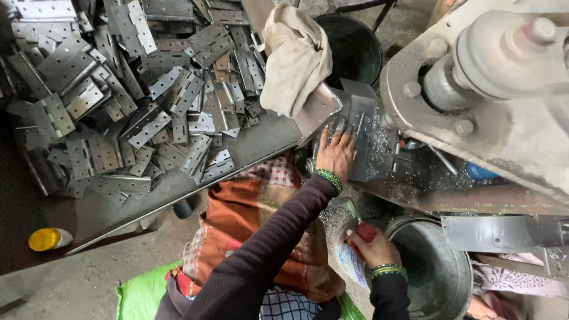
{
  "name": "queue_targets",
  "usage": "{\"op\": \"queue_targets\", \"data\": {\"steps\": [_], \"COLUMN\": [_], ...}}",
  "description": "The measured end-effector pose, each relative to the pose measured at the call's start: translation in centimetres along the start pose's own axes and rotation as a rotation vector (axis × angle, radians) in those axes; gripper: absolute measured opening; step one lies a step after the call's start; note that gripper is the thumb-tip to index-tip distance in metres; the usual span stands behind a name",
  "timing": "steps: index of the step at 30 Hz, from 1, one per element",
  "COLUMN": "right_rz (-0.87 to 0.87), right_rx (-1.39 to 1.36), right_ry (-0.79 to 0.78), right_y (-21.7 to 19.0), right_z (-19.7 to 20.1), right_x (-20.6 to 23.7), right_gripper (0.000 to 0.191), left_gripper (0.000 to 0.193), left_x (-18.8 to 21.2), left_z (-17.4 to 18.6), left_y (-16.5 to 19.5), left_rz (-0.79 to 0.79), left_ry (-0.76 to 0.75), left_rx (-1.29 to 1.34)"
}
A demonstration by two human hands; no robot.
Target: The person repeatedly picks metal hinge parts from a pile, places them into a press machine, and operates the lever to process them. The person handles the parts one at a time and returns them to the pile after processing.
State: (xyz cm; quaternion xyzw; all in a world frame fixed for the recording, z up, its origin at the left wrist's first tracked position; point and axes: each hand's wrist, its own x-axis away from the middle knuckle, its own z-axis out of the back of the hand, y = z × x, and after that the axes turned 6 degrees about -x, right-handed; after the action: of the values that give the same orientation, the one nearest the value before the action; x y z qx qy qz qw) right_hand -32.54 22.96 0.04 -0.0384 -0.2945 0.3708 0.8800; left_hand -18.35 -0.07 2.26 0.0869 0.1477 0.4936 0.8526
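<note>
Sloping metal tray (pixel 261 142), hinges (pixel 142 89) heaped

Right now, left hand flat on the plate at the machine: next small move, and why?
Probably slide the metal plate a touch further toward the machine head. The left hand lies flat on it, fingers spread, shavings scattered around; the right hand grips a red handle over the steel bucket.

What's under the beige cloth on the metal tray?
The crumpled beige cloth drapes over the edge of the grey metal tray, next to the heap of steel hinge plates. A bare tray corner shows below it. Whatever lies beneath the cloth is hidden.
</note>
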Motion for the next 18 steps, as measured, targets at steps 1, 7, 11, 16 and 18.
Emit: {"op": "queue_targets", "data": {"steps": [1, 7, 11, 16, 18], "right_rz": [0.029, 0.177, 0.260, -0.079, -0.040], "right_rx": [-0.099, -0.072, -0.310, 0.064, 0.030], "right_ry": [0.025, 0.106, 0.008, -0.003, 0.032], "right_y": [0.0, 1.9, 2.2, 0.1, -0.4], "right_z": [-1.0, -6.9, -5.6, -0.2, -0.6], "right_x": [0.2, -2.5, -1.9, -0.5, -0.1], "right_gripper": [0.063, 0.060, 0.065, 0.070, 0.069], "left_gripper": [0.050, 0.051, 0.048, 0.053, 0.048], "left_x": [-0.3, 1.1, 2.7, 0.9, 0.0], "left_z": [-0.1, 0.7, 0.8, -0.1, -0.3], "left_y": [0.0, -0.6, -0.3, 0.0, 0.1], "left_rz": [-0.006, -0.012, -0.034, -0.049, -0.015], "left_ry": [0.007, 0.046, 0.109, 0.004, 0.053], "left_rx": [0.000, -0.008, 0.054, -0.085, -0.002]}}
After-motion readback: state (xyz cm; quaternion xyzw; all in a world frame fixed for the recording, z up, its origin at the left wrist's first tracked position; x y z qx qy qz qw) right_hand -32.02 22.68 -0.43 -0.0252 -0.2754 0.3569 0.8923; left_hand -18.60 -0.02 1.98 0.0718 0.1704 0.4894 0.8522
